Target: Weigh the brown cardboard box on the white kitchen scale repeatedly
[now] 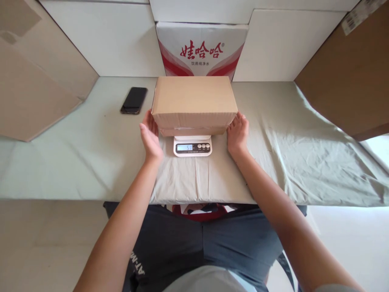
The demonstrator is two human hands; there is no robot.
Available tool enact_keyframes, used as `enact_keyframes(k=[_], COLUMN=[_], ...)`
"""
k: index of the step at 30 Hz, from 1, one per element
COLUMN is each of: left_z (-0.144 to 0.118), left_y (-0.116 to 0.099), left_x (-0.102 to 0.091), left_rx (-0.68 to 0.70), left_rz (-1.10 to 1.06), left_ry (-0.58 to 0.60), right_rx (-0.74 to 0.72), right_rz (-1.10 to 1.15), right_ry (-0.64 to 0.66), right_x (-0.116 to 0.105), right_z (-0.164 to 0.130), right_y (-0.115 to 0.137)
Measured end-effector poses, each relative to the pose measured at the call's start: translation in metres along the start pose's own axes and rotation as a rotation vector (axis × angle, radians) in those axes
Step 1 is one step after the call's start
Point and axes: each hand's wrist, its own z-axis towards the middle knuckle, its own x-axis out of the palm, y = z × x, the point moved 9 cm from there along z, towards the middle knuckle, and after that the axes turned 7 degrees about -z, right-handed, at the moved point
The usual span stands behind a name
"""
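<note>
A plain brown cardboard box (194, 95) sits over a white digital kitchen scale (192, 153), hiding its platform. The scale's display (184, 147) appears to read 51, with several round buttons to its right. At the box's left side is my left hand (151, 136), its fingers along the lower edge and its thumb held away. My right hand (238, 132) holds the lower right corner, fingers partly hidden behind the box. Between them, my hands hold the box from both sides.
A black phone (134, 100) lies left of the box on the pale green cloth (100, 162). A white and red carton (202, 48) stands behind, between white panels (273, 44). Large brown cardboard boards flank the table at left (39, 77) and right (349, 77).
</note>
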Motion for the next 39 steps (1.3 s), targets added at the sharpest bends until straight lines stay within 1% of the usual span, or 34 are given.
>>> enact_keyframes(k=[5,13,19,25,31,35,39], left_z=[-0.001,-0.004,-0.006,-0.007,-0.006,-0.006,-0.007], left_y=[-0.001,-0.009,-0.010,-0.011,-0.009,-0.010,-0.010], left_x=[0.002,0.008,0.010,0.012,0.011,0.012,0.013], left_rx=[0.001,0.053,0.050,0.067,0.056,0.053,0.048], left_rz=[0.025,0.014,0.036,0.017,0.035,0.057,0.046], left_ry=[0.004,0.037,0.057,0.085,0.074,0.086,0.098], right_rx=[-0.012,-0.040,-0.041,-0.073,-0.070,-0.077,-0.118], right_rz=[-0.010,-0.028,-0.046,-0.064,-0.025,-0.041,-0.070], right_ry=[0.001,-0.010,-0.009,0.004,0.009,0.033,0.087], right_x=[0.002,0.002,-0.001,0.000,0.000,0.005,0.014], right_z=[-0.002,-0.004,-0.002,-0.004,-0.007,-0.011,-0.018], right_y=[0.002,0.005,0.003,0.009,0.010,0.013,0.020])
